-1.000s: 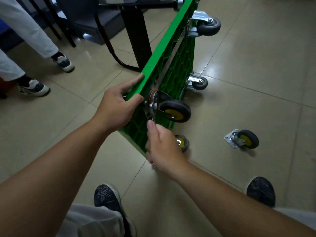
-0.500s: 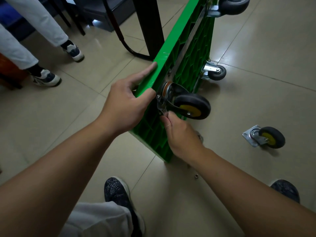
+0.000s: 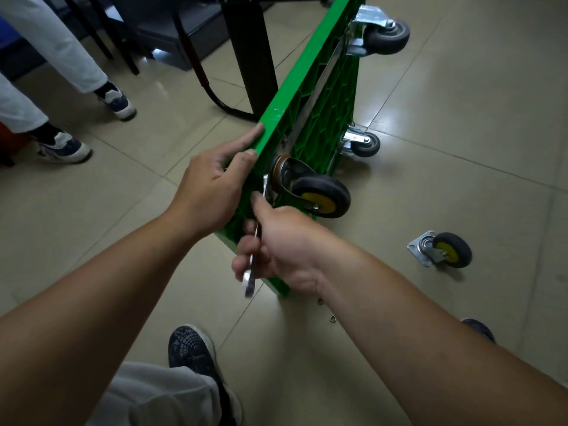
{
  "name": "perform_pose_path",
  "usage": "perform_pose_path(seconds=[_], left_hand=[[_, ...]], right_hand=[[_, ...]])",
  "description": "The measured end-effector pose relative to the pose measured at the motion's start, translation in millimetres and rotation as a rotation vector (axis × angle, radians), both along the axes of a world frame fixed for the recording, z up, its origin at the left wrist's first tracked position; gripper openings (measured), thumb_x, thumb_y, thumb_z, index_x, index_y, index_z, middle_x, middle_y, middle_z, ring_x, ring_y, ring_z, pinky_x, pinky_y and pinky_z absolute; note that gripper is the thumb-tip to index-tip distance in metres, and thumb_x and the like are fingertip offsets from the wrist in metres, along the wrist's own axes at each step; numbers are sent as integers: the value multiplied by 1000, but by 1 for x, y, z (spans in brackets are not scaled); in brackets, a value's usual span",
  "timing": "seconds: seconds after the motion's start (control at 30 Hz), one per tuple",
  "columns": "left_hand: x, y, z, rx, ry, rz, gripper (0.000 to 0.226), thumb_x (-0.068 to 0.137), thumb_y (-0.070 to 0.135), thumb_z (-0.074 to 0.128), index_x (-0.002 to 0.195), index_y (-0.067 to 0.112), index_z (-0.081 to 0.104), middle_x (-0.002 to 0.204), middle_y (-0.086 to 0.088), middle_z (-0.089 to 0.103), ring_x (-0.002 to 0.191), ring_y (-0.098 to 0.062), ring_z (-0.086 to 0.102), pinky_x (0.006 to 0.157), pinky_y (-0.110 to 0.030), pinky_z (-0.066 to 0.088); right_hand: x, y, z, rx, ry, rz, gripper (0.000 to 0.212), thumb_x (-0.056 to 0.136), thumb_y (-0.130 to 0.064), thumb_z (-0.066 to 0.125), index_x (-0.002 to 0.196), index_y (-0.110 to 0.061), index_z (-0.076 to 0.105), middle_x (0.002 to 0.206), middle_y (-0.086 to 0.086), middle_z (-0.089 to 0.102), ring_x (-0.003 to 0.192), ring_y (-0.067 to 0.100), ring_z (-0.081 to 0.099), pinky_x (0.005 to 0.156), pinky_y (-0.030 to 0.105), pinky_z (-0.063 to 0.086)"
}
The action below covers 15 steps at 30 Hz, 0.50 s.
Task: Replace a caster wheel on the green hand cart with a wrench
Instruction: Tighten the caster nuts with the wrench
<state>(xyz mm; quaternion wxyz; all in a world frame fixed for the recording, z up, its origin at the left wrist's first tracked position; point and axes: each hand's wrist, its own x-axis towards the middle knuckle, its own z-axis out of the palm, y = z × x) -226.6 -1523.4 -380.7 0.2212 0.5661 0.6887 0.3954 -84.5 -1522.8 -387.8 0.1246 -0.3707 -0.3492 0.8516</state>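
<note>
Wrapped round a slim silver metal wrench (image 3: 249, 279) at frame centre, the right hand (image 3: 289, 250) held its long axis pointing up toward the black, yellow-hubbed caster wheel (image 3: 319, 196) just above. The left hand (image 3: 212, 189) clasped the upper edge of the green plastic hand cart (image 3: 325, 118).

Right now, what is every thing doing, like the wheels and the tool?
green hand cart: tipped up on its side.
yellow-hub caster: mounted on the cart, off the floor.
loose caster: lying on the floor.
wrench: held against the mounted caster's plate.
left hand: gripping the cart's edge.
right hand: holding the wrench.
</note>
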Motion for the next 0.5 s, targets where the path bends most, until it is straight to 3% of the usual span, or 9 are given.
perform_pose_path(seconds=[0.07, 0.13, 0.2, 0.27, 0.3, 0.4, 0.5], left_hand=[[-1, 1, -1, -5, -17, -6, 45, 97, 36, 46, 140, 39, 58, 143, 19, 57, 127, 11, 51, 99, -7, 37], [-1, 1, 0, -13, -12, -9, 45, 97, 36, 47, 141, 39, 58, 144, 17, 57, 125, 11, 52, 96, -3, 36], [-1, 1, 1, -11, 13, -7, 45, 99, 37, 48, 142, 39, 57, 145, 16, 56, 125, 13, 50, 94, -1, 35], [0, 1, 1, -9, 43, -7, 42, 102, 36, 49, 144, 40, 56, 146, 17, 54, 122, 18, 48, 92, 1, 35], [1, 1, 1, -6, 49, -7, 41, 104, 34, 50, 144, 39, 55, 146, 16, 54, 119, 19, 49, 89, 3, 36], [2, 0, 1, -2, 49, -11, 41, 105, 29, 52, 145, 36, 54, 147, 13, 54, 117, 17, 51, 86, 4, 37], [0, -1, 3, -10, 47, -23, 42, 105, 30, 51, 147, 35, 53, 150, 16, 51, 127, 14, 47, 93, 0, 39]], right_hand=[[7, 6, 20, -169, 97, -47, 47, 107, -50, 31, 73, -18, 39, 45, -5, 33, 38, 12, 43, 41, 17, 45], [12, 5, 23, -162, 90, -56, 48, 106, -50, 33, 71, -19, 39, 43, -6, 32, 36, 14, 40, 40, 17, 43], [12, -8, 7, 151, -83, -96, 48, 106, -49, 33, 74, -14, 42, 41, -4, 39, 35, 18, 48, 40, 20, 41], [15, -17, -18, 616, -332, -176, 50, 106, -49, 30, 75, -13, 45, 50, -3, 51, 42, 7, 54, 42, 21, 40], [17, -16, -30, 787, -424, -207, 49, 105, -50, 29, 75, -16, 46, 57, -3, 52, 48, 2, 52, 45, 15, 36], [22, 0, -55, 930, -499, -174, 44, 104, -51, 29, 79, -18, 45, 67, -4, 49, 57, 4, 47, 51, 17, 37], [19, 11, -69, 1026, -515, -84, 43, 104, -51, 28, 89, -17, 50, 70, -2, 53, 62, 13, 52, 54, 32, 37]])
